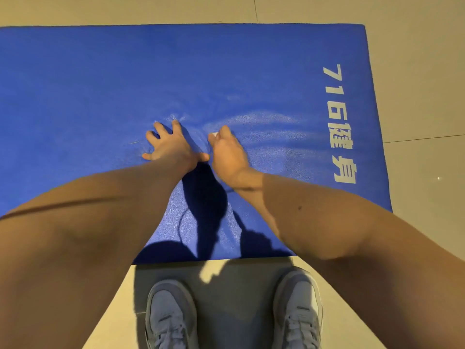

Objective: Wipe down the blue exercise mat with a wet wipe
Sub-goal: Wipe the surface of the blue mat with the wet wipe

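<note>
The blue exercise mat [100, 84] lies flat on a beige tiled floor [427, 84]. Its right end is in view and its left side runs out of the picture. I stand bent over at its near edge and reach both bare arms out to the middle of it.

My right hand [227, 154] presses down on the mat with its fingers curled round a wet wipe [214, 134]. Only a small white corner of the wipe shows at my fingertips. Just to its left, my left hand [171, 144] rests palm down on the mat with the fingers spread and straight, and its thumb nearly touches my right hand.

Pale damp streaks [264, 122] sweep in curves from my right hand toward the right end of the mat, and fainter ones fan out beyond my left fingers. White lettering [338, 122], the figures 716 and then characters, runs along the right end. The mat has a fine grainy texture.

Dark shadows [203, 197] of my arms and head fall across the near part of the mat and onto the floor. My two grey-blue laced trainers [171, 316] stand on the tiles just near the mat's edge. Thin grout lines cross the floor at the far side and at the right.
</note>
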`<state>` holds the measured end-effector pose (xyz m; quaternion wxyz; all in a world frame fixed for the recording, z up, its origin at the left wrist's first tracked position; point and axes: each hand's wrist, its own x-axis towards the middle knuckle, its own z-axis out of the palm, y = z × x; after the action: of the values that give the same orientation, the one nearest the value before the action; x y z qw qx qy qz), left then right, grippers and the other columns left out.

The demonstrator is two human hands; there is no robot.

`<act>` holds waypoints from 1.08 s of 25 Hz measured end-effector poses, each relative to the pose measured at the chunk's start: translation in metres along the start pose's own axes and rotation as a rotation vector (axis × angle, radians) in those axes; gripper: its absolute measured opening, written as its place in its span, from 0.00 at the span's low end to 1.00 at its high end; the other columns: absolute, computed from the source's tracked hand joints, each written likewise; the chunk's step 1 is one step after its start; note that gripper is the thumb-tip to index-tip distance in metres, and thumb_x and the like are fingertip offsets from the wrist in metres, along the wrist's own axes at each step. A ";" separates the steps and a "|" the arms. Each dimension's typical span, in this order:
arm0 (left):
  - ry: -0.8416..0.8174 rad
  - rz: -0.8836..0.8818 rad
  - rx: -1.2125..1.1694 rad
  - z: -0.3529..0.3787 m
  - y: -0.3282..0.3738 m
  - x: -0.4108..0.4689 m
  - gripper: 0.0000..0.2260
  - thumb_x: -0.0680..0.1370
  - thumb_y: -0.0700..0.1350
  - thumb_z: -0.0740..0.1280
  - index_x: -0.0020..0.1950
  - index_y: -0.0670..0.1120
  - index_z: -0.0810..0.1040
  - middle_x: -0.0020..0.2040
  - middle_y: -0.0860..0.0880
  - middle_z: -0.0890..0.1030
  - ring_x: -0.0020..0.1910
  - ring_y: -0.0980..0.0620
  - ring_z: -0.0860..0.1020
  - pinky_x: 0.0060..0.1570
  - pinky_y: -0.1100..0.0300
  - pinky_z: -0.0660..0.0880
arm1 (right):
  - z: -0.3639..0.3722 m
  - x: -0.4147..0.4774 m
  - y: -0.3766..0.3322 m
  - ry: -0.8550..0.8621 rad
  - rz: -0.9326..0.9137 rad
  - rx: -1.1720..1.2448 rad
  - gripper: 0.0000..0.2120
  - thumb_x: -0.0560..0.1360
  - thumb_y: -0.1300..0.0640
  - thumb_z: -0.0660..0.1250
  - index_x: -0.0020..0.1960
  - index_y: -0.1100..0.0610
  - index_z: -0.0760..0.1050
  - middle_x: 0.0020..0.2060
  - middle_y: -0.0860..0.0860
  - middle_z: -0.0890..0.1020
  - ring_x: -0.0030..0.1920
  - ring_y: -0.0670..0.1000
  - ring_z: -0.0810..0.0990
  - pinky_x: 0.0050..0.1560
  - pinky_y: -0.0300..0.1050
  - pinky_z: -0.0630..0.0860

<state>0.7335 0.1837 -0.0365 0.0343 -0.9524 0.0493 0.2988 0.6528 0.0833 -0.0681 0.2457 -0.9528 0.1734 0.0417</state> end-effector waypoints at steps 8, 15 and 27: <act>-0.017 0.001 0.007 -0.002 -0.001 -0.001 0.57 0.64 0.70 0.76 0.81 0.57 0.45 0.80 0.46 0.46 0.78 0.38 0.48 0.68 0.29 0.62 | -0.048 0.036 0.095 0.192 0.380 -0.029 0.14 0.78 0.64 0.59 0.63 0.63 0.73 0.62 0.64 0.70 0.53 0.57 0.72 0.50 0.47 0.67; -0.004 -0.002 -0.005 0.000 0.000 0.002 0.57 0.63 0.69 0.77 0.81 0.57 0.46 0.80 0.47 0.44 0.78 0.39 0.46 0.67 0.28 0.63 | -0.010 0.050 0.015 0.125 0.226 0.004 0.12 0.78 0.65 0.58 0.61 0.63 0.72 0.60 0.63 0.71 0.58 0.62 0.73 0.55 0.52 0.72; 0.020 -0.038 -0.087 -0.017 0.003 0.019 0.44 0.67 0.71 0.72 0.75 0.52 0.61 0.73 0.44 0.57 0.73 0.39 0.58 0.68 0.35 0.65 | -0.057 0.080 0.100 0.228 0.403 -0.036 0.16 0.78 0.64 0.57 0.65 0.64 0.71 0.64 0.64 0.70 0.61 0.60 0.73 0.56 0.52 0.70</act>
<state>0.7586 0.1777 -0.0335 -0.0019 -0.9567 0.0188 0.2904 0.6921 -0.0513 -0.0769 0.1944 -0.9017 0.3860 -0.0148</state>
